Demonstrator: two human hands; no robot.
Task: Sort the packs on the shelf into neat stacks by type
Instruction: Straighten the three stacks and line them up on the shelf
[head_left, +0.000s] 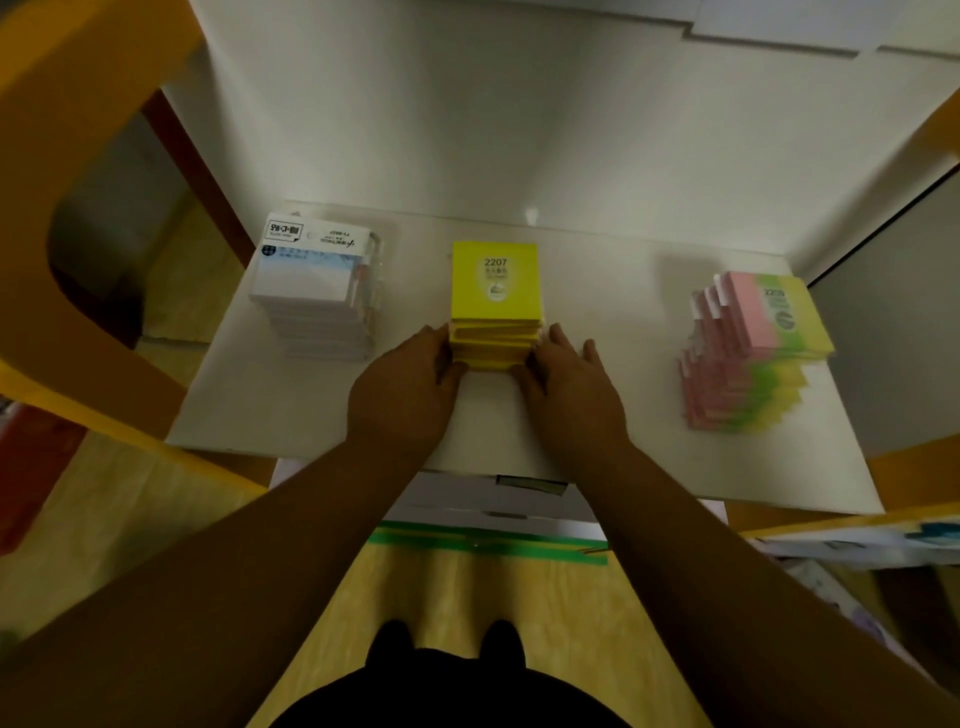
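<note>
Both hands, left (410, 382) and right (563, 384), flanking yellow stack (493, 306)

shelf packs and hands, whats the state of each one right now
yellow stack: middle of the shelf, upright, edges near square, pressed from both sides
white stack: at left, upright, untouched
pink and green stack: at right, fanned and uneven, untouched
left hand: against the yellow stack's left side
right hand: against its right side
shelf: white

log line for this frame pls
phase: squaring middle stack | left hand: on left side of yellow stack | right hand: on right side | white stack: left, untouched | pink-green stack: right, staggered
</note>
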